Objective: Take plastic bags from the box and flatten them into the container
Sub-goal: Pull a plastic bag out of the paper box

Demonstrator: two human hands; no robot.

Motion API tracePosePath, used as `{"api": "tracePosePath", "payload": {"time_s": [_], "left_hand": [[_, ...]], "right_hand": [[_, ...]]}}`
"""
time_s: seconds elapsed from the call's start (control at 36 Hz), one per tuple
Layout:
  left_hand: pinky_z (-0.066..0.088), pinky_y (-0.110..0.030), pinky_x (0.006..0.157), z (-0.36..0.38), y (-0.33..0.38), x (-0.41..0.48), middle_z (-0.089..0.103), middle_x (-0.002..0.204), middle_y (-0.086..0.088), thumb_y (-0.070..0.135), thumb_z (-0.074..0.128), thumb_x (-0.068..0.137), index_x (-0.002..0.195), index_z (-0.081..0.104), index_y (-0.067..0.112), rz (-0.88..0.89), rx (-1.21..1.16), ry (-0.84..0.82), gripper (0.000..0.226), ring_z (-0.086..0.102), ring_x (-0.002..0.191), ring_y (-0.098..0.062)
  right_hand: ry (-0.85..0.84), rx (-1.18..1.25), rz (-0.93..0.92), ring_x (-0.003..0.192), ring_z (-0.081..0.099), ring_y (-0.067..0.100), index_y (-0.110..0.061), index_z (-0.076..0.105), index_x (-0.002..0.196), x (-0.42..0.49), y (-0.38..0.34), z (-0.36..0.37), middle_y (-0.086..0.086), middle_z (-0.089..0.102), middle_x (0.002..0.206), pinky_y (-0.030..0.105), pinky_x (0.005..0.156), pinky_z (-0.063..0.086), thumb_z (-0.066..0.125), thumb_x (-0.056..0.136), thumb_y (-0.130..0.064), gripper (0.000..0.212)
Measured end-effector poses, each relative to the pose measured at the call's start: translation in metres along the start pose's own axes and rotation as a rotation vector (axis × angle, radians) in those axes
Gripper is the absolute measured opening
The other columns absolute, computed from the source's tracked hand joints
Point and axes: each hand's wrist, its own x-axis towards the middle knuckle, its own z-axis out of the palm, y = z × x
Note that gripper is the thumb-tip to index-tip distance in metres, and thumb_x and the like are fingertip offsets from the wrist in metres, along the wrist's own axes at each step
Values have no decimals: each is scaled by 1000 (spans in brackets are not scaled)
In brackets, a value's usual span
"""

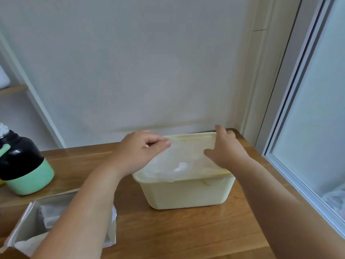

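Note:
A pale yellow plastic container (186,193) stands on the wooden table near the right back corner. A clear plastic bag (183,157) lies spread across its open top. My left hand (138,152) pinches the bag's far left corner between thumb and fingertips. My right hand (226,148) lies over the bag's right side with fingers spread, fingertips at the container's far rim. The open cardboard box (35,227) sits at the lower left with more crumpled bags inside, partly hidden by my left forearm.
A black and mint-green bottle (22,165) stands at the left on the wooden table (177,230). A white wall runs behind the table. A window frame (291,146) borders the table's right edge.

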Motion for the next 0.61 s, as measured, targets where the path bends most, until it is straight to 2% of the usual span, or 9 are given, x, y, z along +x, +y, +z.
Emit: {"api": "tracePosePath", "payload": {"time_s": [0.03, 0.08, 0.17, 0.22, 0.28, 0.33, 0.39, 0.47, 0.61], "left_hand": [[39, -11, 82, 4, 1, 4, 65, 103, 24, 44, 62, 89, 98, 71, 40, 0, 82, -31, 14, 56, 98, 10], [35, -20, 93, 13, -1, 10, 53, 130, 24, 51, 63, 86, 122, 60, 42, -65, 247, -202, 38, 48, 123, 1], [27, -26, 104, 21, -2, 17, 34, 152, 19, 63, 62, 81, 143, 40, 43, -220, 438, -452, 69, 31, 141, -11], [26, -29, 109, 26, -3, 25, 29, 156, 15, 61, 58, 85, 148, 32, 40, -240, 535, -559, 71, 28, 143, -14], [31, -29, 111, 32, 0, 33, 31, 155, 11, 50, 55, 92, 150, 28, 36, -226, 624, -644, 66, 33, 141, -16], [38, -34, 108, 39, 1, 40, 34, 154, 6, 41, 56, 93, 151, 26, 33, -212, 675, -700, 67, 39, 136, -20], [38, -36, 108, 45, -1, 47, 28, 157, 5, 41, 58, 91, 153, 22, 32, -213, 682, -725, 73, 38, 137, -22], [33, -35, 111, 53, -8, 52, 14, 161, 8, 39, 53, 94, 154, 13, 35, -222, 634, -766, 72, 26, 144, -22], [33, -35, 105, 62, -16, 57, 28, 156, 3, 38, 56, 92, 150, 28, 27, -231, 590, -818, 65, 32, 140, -23]], "right_hand": [[43, -62, -71, 124, 41, 32, -16, 20, 147, -2, -2, -1, 13, 34, 142, 37, 97, 38, 56, 91, -21, 66], [95, -158, -234, 130, 36, 28, -23, 29, 146, -5, -6, -6, 5, 35, 145, 37, 105, 31, 55, 91, -25, 61], [-96, -78, -328, 126, 46, 14, -25, 48, 136, -5, -11, -6, -6, 50, 138, 23, 102, 33, 61, 88, -33, 50], [-321, -8, -275, 127, 45, 11, -25, 47, 138, -3, -13, -3, -8, 49, 140, 18, 98, 31, 67, 84, -37, 59], [-479, -112, -242, 137, 34, 14, -25, 33, 146, 2, -13, 5, -7, 35, 150, 25, 106, 27, 66, 85, -41, 71], [-563, -260, -234, 144, 20, 16, -21, 18, 151, 9, -11, 12, -5, 20, 157, 30, 113, 18, 59, 90, -40, 76], [-613, -326, -210, 144, 20, 19, -18, 14, 152, 14, -11, 16, -2, 18, 158, 32, 114, 18, 57, 92, -38, 77], [-653, -384, -185, 138, 31, 24, -14, 24, 149, 17, -12, 18, 5, 32, 152, 34, 109, 26, 55, 93, -35, 67], [-660, -446, -153, 132, 39, 26, -14, 36, 144, 23, -8, 25, 7, 41, 146, 35, 107, 32, 57, 91, -31, 60]]}}
